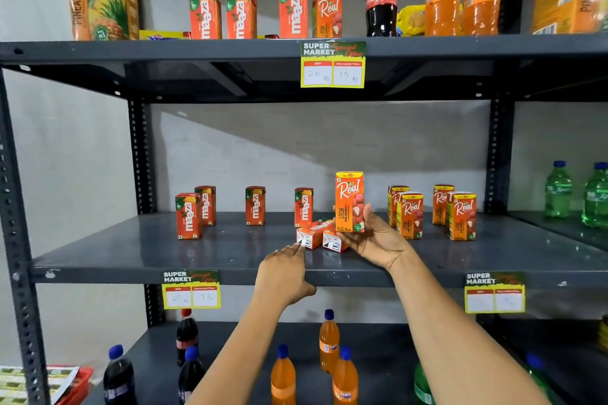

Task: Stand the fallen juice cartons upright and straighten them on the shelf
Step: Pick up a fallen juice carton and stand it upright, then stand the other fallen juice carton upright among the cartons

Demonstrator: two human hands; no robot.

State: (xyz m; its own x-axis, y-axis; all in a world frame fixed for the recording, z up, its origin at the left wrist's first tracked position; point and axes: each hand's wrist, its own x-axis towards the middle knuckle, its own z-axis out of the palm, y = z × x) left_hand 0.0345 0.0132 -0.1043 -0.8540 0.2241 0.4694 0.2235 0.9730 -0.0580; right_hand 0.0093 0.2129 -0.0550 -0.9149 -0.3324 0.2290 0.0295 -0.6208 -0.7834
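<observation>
Juice cartons: two Maaza cartons point(318, 233) lay on their sides mid-shelf, ends toward the camera, touching each other, just in front of an upright Maaza carton point(303, 206). Those two looked like the only fallen ones left on that level.

Right hand point(371, 237) gripped a Real litchi carton point(349, 202) from below and behind, fingers wrapped round its lower part. It was upright, label forward, and apparently lifted clear of the middle shelf point(131, 253). Held low on the body, probably so the base could be set down flat without the fingers getting trapped. It sat just right of the fallen pair, left of the upright Real group point(431, 212), so my guess was it belonged beside those.

Left hand point(284, 273) was flat, palm down, gripping nothing. Fingertips point(297, 248) reached over the shelf's front edge, touching or nearly touching the near end of the left fallen carton; couldn't tell which. Likely positioned to take that one next.

Three more Maaza cartons point(197, 212) stood upright further left, loosely spaced, not in one line. Straightening still looked undone.

Price tag point(191, 289) hung off the shelf edge, lower left of the left hand. Soda bottles point(329, 362) stood on the level below, not involved.
</observation>
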